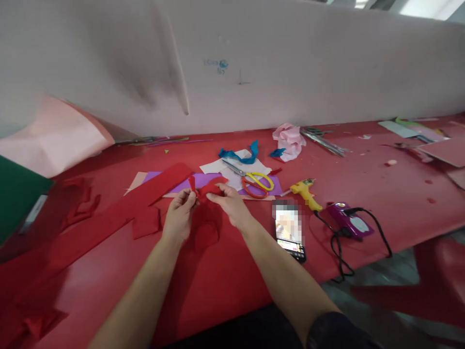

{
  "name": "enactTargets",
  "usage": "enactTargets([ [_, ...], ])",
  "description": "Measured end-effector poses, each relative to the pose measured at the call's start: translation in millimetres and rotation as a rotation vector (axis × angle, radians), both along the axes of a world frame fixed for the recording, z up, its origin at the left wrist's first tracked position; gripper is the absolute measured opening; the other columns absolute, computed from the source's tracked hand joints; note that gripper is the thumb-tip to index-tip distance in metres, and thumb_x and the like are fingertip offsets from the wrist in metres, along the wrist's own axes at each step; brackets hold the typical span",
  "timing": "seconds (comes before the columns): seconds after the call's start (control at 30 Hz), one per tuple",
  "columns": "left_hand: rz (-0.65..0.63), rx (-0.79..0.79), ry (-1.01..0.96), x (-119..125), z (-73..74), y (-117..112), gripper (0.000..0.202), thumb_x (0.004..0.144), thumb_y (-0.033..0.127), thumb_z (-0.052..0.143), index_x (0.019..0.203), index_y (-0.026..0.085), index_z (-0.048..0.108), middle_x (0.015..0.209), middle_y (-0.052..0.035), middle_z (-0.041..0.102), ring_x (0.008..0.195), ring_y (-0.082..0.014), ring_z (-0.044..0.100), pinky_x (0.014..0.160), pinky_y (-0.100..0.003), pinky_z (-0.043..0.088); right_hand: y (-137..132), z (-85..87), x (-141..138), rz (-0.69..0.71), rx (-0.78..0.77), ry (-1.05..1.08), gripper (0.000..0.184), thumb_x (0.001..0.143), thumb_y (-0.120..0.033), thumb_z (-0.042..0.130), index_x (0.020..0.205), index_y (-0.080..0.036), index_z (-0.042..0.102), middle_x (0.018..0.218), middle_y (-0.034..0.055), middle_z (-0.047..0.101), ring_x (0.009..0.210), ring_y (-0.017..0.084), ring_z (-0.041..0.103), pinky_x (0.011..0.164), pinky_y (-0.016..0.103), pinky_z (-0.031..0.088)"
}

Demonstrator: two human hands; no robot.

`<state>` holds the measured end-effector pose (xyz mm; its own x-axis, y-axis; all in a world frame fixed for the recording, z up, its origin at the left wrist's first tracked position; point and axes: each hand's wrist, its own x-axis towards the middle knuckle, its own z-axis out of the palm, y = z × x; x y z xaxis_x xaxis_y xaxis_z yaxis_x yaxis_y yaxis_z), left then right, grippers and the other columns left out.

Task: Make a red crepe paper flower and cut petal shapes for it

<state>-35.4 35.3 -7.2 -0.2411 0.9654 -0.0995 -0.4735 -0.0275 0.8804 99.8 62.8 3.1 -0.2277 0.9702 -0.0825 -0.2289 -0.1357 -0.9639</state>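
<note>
Red cloth [211, 186] is pinched by left hand [180, 208] and right hand [231, 203], held close together above red table [236, 271] | blue "167" [221, 71] is seemingly written on wall [308, 72], line above blurred | phone [288, 228] screen is pixelated | purple sheet [205, 178] is partly covered by white paper [211, 166] | green sheet [22, 194] is cut off at left

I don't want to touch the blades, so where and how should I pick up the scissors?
Take the scissors by their handles, probably with the right hand from the near right: the handles spread that way, while the blades point left and away. That hand pinches red cloth, so free it first.
</note>
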Motion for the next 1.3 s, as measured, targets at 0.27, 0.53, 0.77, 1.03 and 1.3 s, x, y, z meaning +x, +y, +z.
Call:
enactTargets([
  [0.27, 0.025, -0.064, -0.063, 0, 2.6, 0, 0.033, 0.057, 0.029, 0.086, 0.076, 0.016, 0.063, 0.077, 0.0026, 0.061, 0.062, -0.0062, 0.054, 0.065, -0.018, 0.046, 0, -4.1, -3, -0.049, 0.023, -0.091, 0.015, 0.065, -0.030, 0.072, 0.076, -0.023, 0.064, 0.071, -0.0040, 0.064, 0.067, 0.013, 0.056, 0.066, 0.026, 0.047],
  [0.53, 0.029, -0.080, -0.073, 3, 3.4, -1, 0.033, 0.056, 0.029, 0.086, 0.071, 0.016, 0.061, 0.067, 0.0039, 0.058, 0.058, -0.0065, 0.052, 0.061, -0.018, 0.046, -4, 2.8, -2, -0.037, 0.037, -0.019, 0.018, 0.065, -0.030, 0.075, 0.079, -0.022, 0.070, 0.075, -0.0022, 0.067, 0.072, 0.015, 0.060, 0.077, 0.031, 0.050],
  [0.77, 0.048, -0.089, -0.109, 4, 5.2, -2, 0.026, 0.058, 0.024, 0.084, 0.068, 0.016, 0.061, 0.066, 0.0044, 0.056, 0.057, -0.0058, 0.050, 0.059, -0.019, 0.044, -7, 8.8, -2, -0.014, 0.094, 0.031, 0.017, 0.066, -0.033, 0.075, 0.078, -0.023, 0.067, 0.076, -0.0027, 0.065, 0.075, 0.016, 0.060, 0.081, 0.032, 0.049],
  [1.03, 0.030, -0.071, -0.123, 12, 5.2, -6, 0.028, 0.054, 0.023, 0.086, 0.072, 0.016, 0.066, 0.072, 0.0025, 0.063, 0.064, -0.0072, 0.055, 0.064, -0.019, 0.046, -9, 10.2, -2, -0.041, 0.214, -0.099, 0.019, 0.068, -0.035, 0.077, 0.078, -0.022, 0.067, 0.074, -0.0037, 0.062, 0.071, 0.015, 0.057, 0.074, 0.030, 0.047],
  [1.3, -0.013, -0.167, -0.242, 10, 6.6, -6, 0.027, 0.052, 0.017, 0.085, 0.069, 0.016, 0.065, 0.069, 0.0021, 0.063, 0.061, -0.0077, 0.057, 0.062, -0.021, 0.047, -8, 7.9, -5, -0.052, 0.174, -0.005, 0.024, 0.066, -0.038, 0.079, 0.079, -0.022, 0.067, 0.074, -0.0032, 0.065, 0.069, 0.015, 0.059, 0.072, 0.030, 0.050],
])
